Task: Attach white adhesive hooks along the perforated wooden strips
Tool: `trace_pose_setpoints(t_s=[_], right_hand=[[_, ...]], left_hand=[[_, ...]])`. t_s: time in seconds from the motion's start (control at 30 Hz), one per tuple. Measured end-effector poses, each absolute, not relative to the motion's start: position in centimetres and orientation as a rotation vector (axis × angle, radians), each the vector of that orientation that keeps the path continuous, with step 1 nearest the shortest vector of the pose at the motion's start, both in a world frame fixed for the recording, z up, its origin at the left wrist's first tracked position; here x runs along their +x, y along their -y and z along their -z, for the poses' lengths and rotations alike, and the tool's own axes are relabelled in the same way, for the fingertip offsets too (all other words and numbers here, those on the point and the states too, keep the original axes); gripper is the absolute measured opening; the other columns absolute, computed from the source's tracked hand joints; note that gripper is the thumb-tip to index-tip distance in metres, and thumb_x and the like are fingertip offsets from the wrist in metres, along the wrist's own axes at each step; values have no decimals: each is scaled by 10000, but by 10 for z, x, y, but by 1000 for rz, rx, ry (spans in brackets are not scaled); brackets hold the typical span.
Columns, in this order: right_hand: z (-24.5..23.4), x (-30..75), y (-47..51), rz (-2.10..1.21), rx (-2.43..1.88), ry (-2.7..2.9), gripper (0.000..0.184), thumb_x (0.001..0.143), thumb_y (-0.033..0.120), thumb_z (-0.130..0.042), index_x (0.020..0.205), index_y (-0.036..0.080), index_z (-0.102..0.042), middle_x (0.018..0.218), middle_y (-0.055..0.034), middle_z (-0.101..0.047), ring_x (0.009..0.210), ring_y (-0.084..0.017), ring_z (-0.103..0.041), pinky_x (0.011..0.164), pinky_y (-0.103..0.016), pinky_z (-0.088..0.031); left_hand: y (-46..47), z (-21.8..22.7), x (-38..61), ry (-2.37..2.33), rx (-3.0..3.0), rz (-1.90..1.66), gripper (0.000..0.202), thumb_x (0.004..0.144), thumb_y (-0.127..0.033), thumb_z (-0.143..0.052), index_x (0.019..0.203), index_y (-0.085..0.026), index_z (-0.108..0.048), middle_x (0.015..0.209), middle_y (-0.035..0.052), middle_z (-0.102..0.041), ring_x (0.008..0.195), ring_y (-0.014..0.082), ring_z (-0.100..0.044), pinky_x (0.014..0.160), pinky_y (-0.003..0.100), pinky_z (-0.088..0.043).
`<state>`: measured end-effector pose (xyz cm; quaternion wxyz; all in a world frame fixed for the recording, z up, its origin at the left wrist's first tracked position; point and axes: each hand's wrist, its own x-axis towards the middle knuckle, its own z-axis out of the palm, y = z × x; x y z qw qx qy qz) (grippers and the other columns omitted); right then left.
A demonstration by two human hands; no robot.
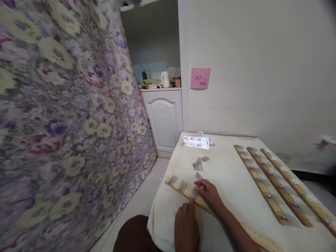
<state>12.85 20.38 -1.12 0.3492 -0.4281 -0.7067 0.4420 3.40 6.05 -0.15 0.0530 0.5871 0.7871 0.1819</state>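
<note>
A long pale wooden strip with rows of holes (187,192) lies slantwise across the near part of the table. Small metal fittings with clear plastic squares (181,187) sit along its far-left end. My left hand (187,225) reaches up from below, its fingertips closed at a small metal fitting (193,196) on the strip. From the right, my right hand (208,194) comes over the strip with curled fingers, the thumb and index tips near each other. What it holds, if anything, is too small to make out. The right forearm hides part of the strip.
Loose clear squares with metal pieces (198,164) lie beyond the strip. A clear blister pack (195,142) is at the table's back edge. Several similar fitted strips (258,180) lie at right. A floral curtain (78,122) hangs left; a white cabinet (165,119) stands behind.
</note>
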Motion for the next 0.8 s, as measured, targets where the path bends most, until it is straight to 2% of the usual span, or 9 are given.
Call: trace_pose_setpoints(t_s=[0.17,0.3,0.4,0.63,0.8], right_hand=[[10,148,-219,-1008,-1261,1763,241,791,372,-467,844,192,-618,775,-37,-657,725,-198,-593,682,-291,-445],[4,154,-236,-864,-1482,1909,222,765,413,-515,817,212,-595,774,-23,-628,735,-193,-582,664,-282,-405],[-1,143,-240,-764,-1611,1996,258,734,451,-562,845,221,-592,864,-24,-608,760,-179,-580,639,-263,-366],[0,120,-237,-678,-1691,1964,197,683,321,-598,855,230,-567,954,-11,-578,772,-153,-582,597,-237,-316],[9,127,-242,-841,-1590,1815,99,698,253,-534,789,230,-564,772,16,-630,712,-146,-568,599,-234,-334]], left_hand=[[-60,5,33,-2404,1787,-570,618,773,30,-393,1332,-229,-438,1054,44,-560,947,188,-480,848,305,-324],[-61,19,34,-2490,1817,-602,616,783,14,-387,1344,-240,-421,1067,49,-565,962,196,-497,864,322,-332],[-62,31,33,-2540,1829,-677,582,791,6,-375,1327,-213,-440,1072,53,-578,979,194,-507,898,332,-332],[-63,42,32,-2588,1897,-810,550,810,-7,-337,1308,-210,-450,1078,58,-597,973,197,-528,882,336,-362],[-60,37,29,-2507,1956,-855,511,847,-62,-335,1337,-191,-401,1118,68,-586,1023,196,-519,904,334,-377]])
